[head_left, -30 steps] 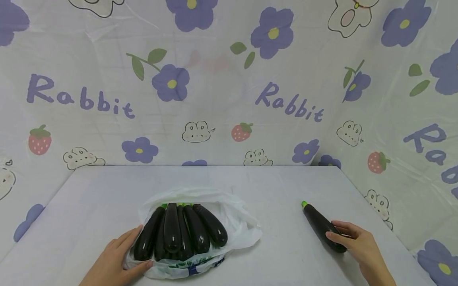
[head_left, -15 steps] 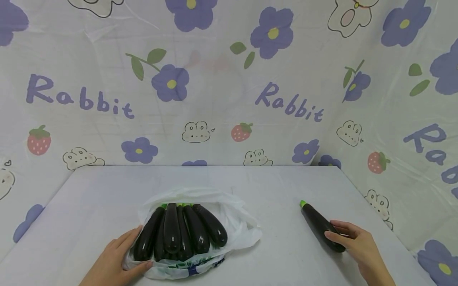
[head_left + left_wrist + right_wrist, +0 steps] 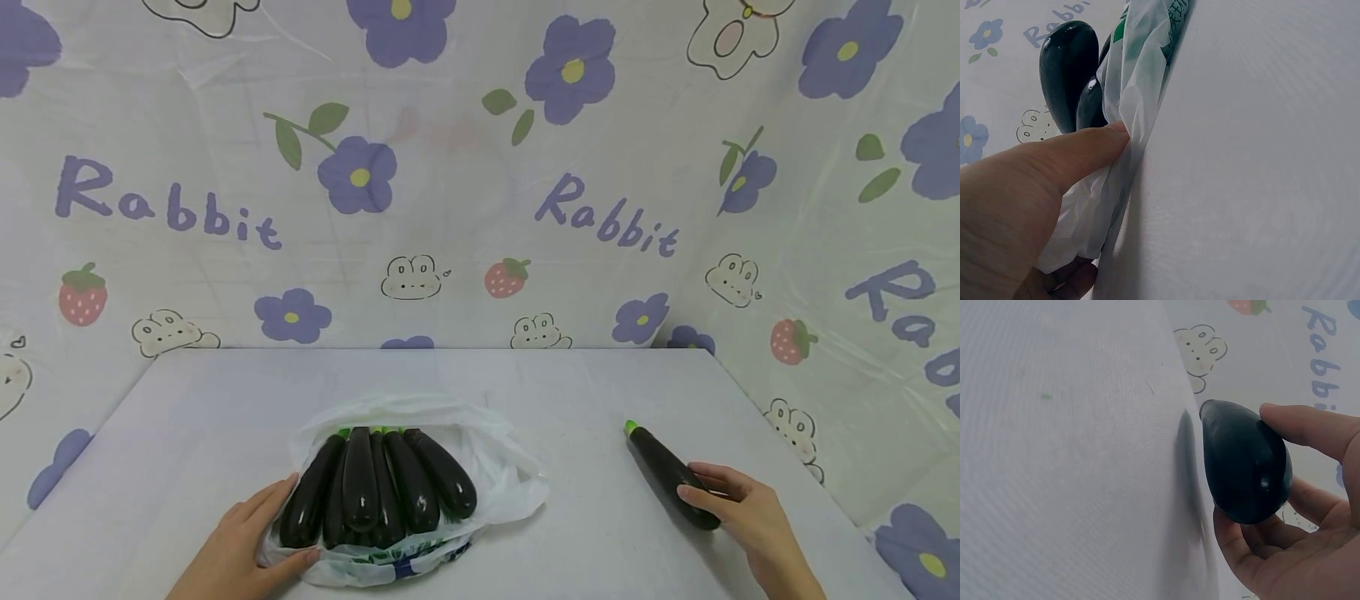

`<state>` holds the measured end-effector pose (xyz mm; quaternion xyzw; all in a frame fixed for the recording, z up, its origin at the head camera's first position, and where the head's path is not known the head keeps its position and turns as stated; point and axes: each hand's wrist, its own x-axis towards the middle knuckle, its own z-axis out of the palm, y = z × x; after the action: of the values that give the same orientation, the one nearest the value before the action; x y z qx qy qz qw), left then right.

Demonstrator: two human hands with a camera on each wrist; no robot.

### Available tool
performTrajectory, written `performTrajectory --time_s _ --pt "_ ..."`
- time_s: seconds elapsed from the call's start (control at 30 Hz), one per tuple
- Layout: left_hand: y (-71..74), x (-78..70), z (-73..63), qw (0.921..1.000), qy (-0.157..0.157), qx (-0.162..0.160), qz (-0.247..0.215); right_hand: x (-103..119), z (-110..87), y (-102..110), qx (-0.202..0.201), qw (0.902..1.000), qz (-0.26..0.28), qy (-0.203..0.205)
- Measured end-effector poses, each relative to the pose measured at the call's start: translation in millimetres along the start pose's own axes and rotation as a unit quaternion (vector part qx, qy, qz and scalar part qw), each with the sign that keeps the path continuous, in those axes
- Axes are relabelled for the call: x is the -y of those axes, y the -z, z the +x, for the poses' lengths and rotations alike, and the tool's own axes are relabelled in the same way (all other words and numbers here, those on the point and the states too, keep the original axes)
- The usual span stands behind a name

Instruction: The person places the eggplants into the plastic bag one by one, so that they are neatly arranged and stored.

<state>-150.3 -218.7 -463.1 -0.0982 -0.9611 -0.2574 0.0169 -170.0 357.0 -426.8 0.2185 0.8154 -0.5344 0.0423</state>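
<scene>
My right hand point(image 3: 746, 508) grips a dark, glossy eggplant point(image 3: 667, 471) with a bright green stem end pointing away and to the left. In the right wrist view its rounded end point(image 3: 1247, 465) shows between thumb and fingers, close over the table and its shadow. My left hand point(image 3: 243, 537) holds the left side of a white plastic bag point(image 3: 517, 492), thumb at its near edge. The left wrist view shows the thumb point(image 3: 1094, 147) against the bag's film, with fingers partly hidden behind it. Several eggplants point(image 3: 360, 483) lie side by side in the open bag, green ends away from me.
The white table point(image 3: 555, 392) extends back to a cloth backdrop point(image 3: 465, 192) printed with flowers, strawberries and rabbits. More of this cloth hangs along the right side. Bare tabletop lies between the bag and the right hand's eggplant.
My right hand has shifted slightly left with the eggplant. The left hand, the bag and the eggplants in it stay where they were.
</scene>
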Motion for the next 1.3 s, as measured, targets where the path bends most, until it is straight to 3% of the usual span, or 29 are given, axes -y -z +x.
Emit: performTrajectory --time_s 1.03,1.3 --pt "1.4 -0.8 -1.0 1.0000 0.004 0.005 0.003 21.8 -22.0 -42.4 0.018 0.9995 0.008 0.026" --pt "1.1 -1.3 -0.7 0.9998 0.013 0.013 0.006 24.4 -29.6 -49.1 0.029 0.9981 0.019 0.050"
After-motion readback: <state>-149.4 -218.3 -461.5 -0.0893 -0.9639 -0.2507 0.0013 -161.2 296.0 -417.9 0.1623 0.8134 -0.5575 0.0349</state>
